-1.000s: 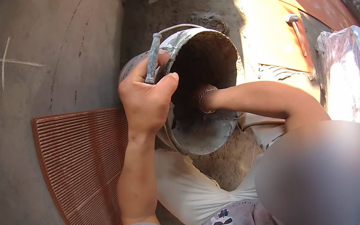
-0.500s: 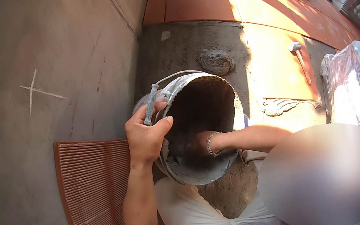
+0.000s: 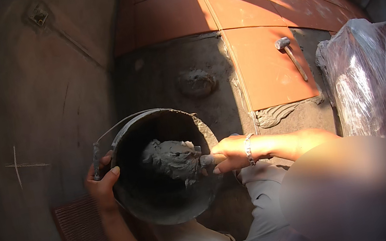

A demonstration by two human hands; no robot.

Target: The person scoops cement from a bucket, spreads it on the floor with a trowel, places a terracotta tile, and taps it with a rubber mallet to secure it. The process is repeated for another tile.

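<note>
My right hand (image 3: 230, 153) is closed round a trowel (image 3: 207, 160), its heap of grey mortar (image 3: 171, 156) just left of my grip inside the bucket (image 3: 161, 206), whose rim my left hand (image 3: 101, 182) pinches; left of both hands stands a grey wall (image 3: 13, 115), while ahead rough grey floor (image 3: 146, 82) meets orange tiles (image 3: 261, 70), one bearing a mallet (image 3: 295, 61)
</note>
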